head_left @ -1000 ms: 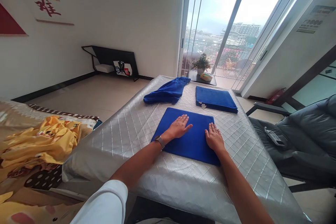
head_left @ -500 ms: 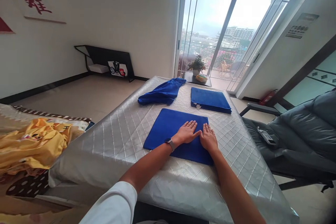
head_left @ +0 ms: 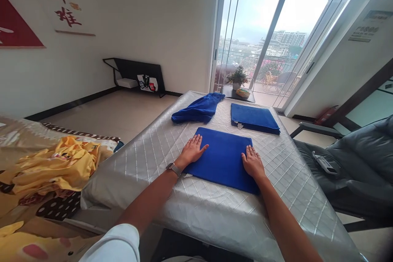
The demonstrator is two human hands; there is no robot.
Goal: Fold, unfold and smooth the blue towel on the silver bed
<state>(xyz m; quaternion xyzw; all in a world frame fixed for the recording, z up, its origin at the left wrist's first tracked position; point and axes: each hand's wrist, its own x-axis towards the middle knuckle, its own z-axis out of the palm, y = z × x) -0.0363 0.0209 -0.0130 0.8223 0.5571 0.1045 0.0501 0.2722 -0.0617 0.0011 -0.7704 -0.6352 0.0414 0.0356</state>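
Note:
A blue towel [head_left: 225,157], folded into a flat rectangle, lies on the silver quilted cover [head_left: 153,157] in front of me. My left hand [head_left: 192,149] rests flat along its left edge, fingers stretched out and thumb apart. On the opposite edge lies my right hand [head_left: 253,162], palm down with its fingers extended. A small white tag [head_left: 188,175] sticks out at the near left corner. Farther back on the right sits a stack of folded blue towels [head_left: 254,118], with a white label at its near side. A crumpled blue towel [head_left: 199,108] lies at the back left.
A dark padded armchair [head_left: 362,159] with a light-coloured handset on its seat stands at the right. Yellow clothes [head_left: 61,163] are heaped at the left. Beyond the far end are a potted plant [head_left: 238,77] on a small table and a sliding glass door.
My left hand has slid left from the towel's middle to its left edge, leaving the hands wide apart. My right hand stays on the right edge. The view has turned slightly left.

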